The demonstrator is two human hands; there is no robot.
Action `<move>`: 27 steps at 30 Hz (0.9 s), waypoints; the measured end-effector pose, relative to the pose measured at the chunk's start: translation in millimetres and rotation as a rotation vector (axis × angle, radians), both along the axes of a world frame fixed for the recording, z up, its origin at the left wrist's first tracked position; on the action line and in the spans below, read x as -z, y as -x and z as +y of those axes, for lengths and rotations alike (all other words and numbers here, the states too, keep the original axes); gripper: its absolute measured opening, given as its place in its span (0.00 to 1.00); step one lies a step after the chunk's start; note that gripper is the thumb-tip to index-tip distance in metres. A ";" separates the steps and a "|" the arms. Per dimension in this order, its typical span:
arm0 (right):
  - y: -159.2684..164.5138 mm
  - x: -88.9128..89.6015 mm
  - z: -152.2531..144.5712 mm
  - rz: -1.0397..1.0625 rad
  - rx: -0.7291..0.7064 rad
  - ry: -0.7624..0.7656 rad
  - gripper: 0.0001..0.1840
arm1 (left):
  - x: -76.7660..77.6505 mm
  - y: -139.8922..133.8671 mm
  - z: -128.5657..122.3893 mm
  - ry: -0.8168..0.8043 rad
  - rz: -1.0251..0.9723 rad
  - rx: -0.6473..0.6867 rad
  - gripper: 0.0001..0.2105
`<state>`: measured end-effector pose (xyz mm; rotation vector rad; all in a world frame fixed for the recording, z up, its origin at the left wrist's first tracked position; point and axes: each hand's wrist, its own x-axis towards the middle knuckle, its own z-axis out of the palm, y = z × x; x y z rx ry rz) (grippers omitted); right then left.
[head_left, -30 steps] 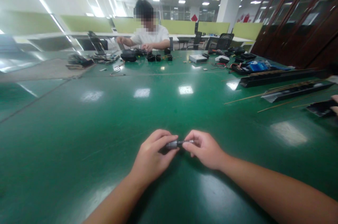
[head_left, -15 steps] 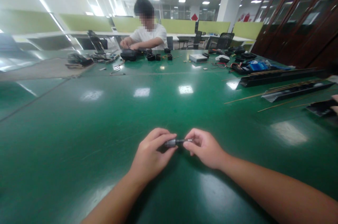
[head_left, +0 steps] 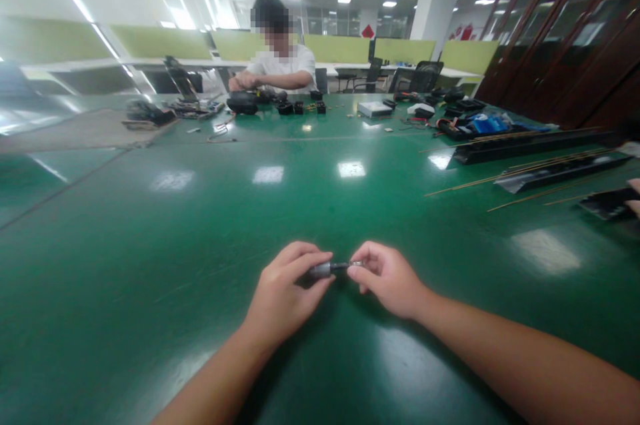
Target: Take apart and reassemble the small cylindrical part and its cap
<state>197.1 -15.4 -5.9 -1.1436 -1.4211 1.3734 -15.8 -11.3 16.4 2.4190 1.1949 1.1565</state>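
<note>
My left hand (head_left: 287, 295) is closed around a small grey cylinder (head_left: 321, 270), with the thumb below it and the fingers above. From the cylinder's right end runs a thin dark shaft (head_left: 339, 267). A small silvery piece (head_left: 357, 264) at the shaft's far end is pinched between the thumb and fingers of my right hand (head_left: 387, 281). Both hands are low over the green table (head_left: 200, 231), and the held parts lie level in line between them. What kind of tool or part this is I cannot make out, and my fingers hide some of it.
Across the table a person in a white shirt (head_left: 295, 59) handles something near a dark pouch-like object (head_left: 242, 103). Black blocks (head_left: 285, 109) and a white box (head_left: 374, 108) sit at the far side. Black trays (head_left: 530, 145) with long thin rods lie right, near another person's hand (head_left: 634, 198).
My hands keep the same hold, with hardly any shift. The person across the table has moved their hands slightly and leaned a little to the left.
</note>
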 end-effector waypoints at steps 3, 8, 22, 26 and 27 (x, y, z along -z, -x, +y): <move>0.4 -1.1 -0.3 0.004 0.008 0.007 0.08 | 0.3 0.8 0.2 -0.003 -0.002 0.004 0.11; 0.9 -1.6 -0.4 0.010 0.012 0.004 0.08 | 1.2 1.6 1.0 -0.013 0.002 -0.001 0.11; 0.4 -2.2 0.2 0.007 0.023 0.007 0.08 | 0.8 3.5 0.9 -0.007 0.008 -0.010 0.11; 0.1 -2.4 0.6 0.010 0.029 0.008 0.07 | 1.2 3.8 1.2 -0.015 0.004 -0.010 0.11; 0.1 -2.3 0.7 0.012 0.029 0.007 0.07 | 1.3 3.9 1.3 -0.017 0.004 -0.011 0.11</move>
